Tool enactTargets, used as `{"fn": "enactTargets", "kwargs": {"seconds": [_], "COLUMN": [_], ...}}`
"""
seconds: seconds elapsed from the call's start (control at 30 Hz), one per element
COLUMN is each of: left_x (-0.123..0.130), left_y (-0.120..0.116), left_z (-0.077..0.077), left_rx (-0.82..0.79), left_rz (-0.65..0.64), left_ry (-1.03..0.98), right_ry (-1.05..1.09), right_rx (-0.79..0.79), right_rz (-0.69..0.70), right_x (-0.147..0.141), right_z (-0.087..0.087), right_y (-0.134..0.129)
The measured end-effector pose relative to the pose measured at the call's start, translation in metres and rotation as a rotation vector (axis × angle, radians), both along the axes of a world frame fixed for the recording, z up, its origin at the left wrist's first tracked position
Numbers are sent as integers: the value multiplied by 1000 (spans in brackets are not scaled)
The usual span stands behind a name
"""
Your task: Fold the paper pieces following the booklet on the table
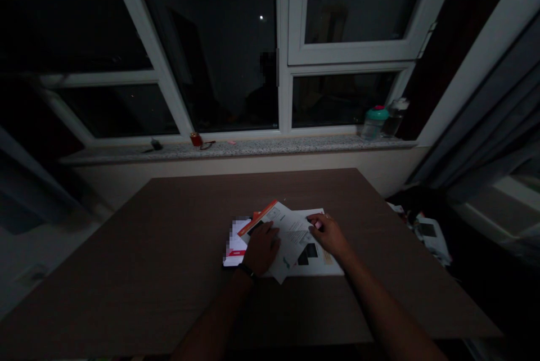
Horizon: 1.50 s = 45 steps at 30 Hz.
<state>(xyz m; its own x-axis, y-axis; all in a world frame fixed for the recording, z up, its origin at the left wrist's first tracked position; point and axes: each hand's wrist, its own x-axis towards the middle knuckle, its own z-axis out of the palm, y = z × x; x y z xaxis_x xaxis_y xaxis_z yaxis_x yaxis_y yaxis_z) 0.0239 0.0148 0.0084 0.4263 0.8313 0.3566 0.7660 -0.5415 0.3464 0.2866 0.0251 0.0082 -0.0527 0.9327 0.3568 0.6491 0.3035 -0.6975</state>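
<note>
"What are the hands doing?"

"The left hand [262,248] lies open on the slanted paper [291,233], mid-table; the right hand [329,233] curls at its right corner, grip unclear."

"Around them?"

"Printed page [333,262] underneath, lit phone [237,244] leftward. Beyond the table's [169,237] far edge, bottles [373,125] on the sill [274,146]."

Reaches forward with both forearms, the left forearm [219,313] and right forearm [379,305] slanting inward. Lays the left hand [262,248] palm down, fingers pointing ahead and slightly spread. Holds the right hand [327,233] apart, to the right of the left hand and a little farther forward, fingers curled inward, thumb close to the index finger; too dim to tell if touching.
</note>
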Motion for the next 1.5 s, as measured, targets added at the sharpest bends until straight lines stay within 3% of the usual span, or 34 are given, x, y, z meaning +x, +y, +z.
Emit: {"fn": "enactTargets", "kwargs": {"seconds": [0.23,0.63,1.07,1.3,1.5], "left_x": [1,8,12,19,22], "left_y": [0,-8,-15,-18,-19], "left_z": [-2,9,17,20,19], "left_rx": [-24,-77,-116,-96,-160], "left_rz": [-28,-184,-371,-365,-361], "left_ry": [14,59,82,133,-23], "right_ry": [106,111,-49,-91,-69], "right_rx": [-2,55,112,92,94], "right_rz": [-8,-218,53,165,191], "right_x": [-1,-1,-25,-37,-41], "right_z": [-2,-4,-3,0,1], "right_y": [-1,1,-5,-10,-11]}}
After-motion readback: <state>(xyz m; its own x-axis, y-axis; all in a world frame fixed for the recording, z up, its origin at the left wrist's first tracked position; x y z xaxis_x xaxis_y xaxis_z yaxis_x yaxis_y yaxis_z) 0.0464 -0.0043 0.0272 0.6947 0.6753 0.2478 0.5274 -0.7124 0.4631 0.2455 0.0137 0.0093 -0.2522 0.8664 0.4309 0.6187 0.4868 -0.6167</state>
